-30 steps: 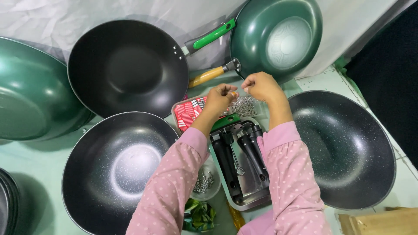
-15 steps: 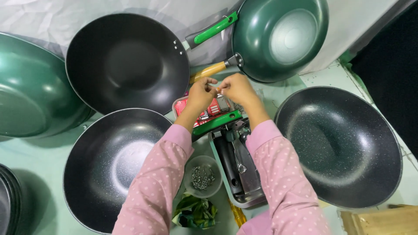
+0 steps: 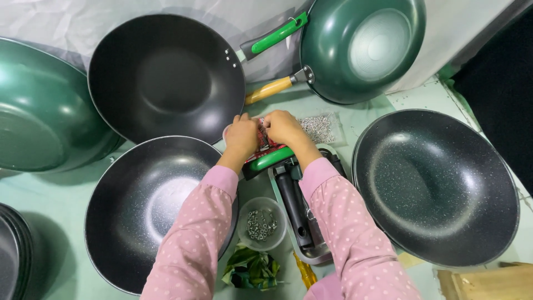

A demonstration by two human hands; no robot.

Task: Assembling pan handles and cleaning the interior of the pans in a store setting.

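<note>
**Both hands on a small red packet among the pans**

My left hand and right hand meet at a small red packet, both pinching it between curled fingers; I cannot tell its long axis. Just below them lies a green handle, its length running from lower left up to the right. Beside my right hand sits a bag of small metal parts. Nearer me is a bowl of nuts. Dark pans ring the pale green surface.
</note>
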